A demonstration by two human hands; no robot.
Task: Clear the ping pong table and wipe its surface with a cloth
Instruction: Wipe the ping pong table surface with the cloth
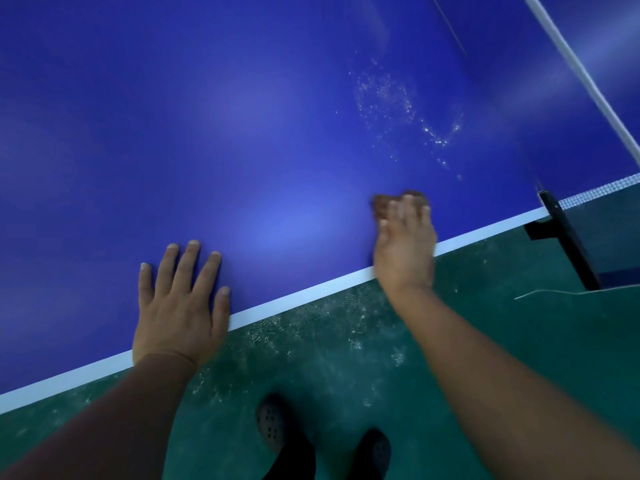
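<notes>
The brown cloth [398, 202] sits on the blue ping pong table [242, 133], close to the near edge and over toward the right side. The right hand [405, 244] lies on top of it. The fingers reach out over the cloth and press it down, and brown bits of cloth poke out past the fingertips. The hand is blurry, so I cannot tell if the fingers curl around the cloth or just push on it.

The left hand [180, 303] is flat on the table, well apart from the cloth. Its fingers are straight and spread wide, and it holds nothing. Its wrist crosses the white edge line [294, 296] that runs along the near side of the table.

Past the cloth, farther onto the table, there is a patch of tiny wet drops [398, 105]. The rest of the blue top is wide and bare, with lots of room to the left and far side.

To the right, the net [588, 194] runs across the table with a white band on top. A black net post [564, 233] clamps on at the table edge, near the right hand.

Below the table edge is the green floor [346, 358], with pale scuff marks on it. Two dark shoes [277, 424] stand there. A thin pale string [554, 292] lies on the floor by the post.
</notes>
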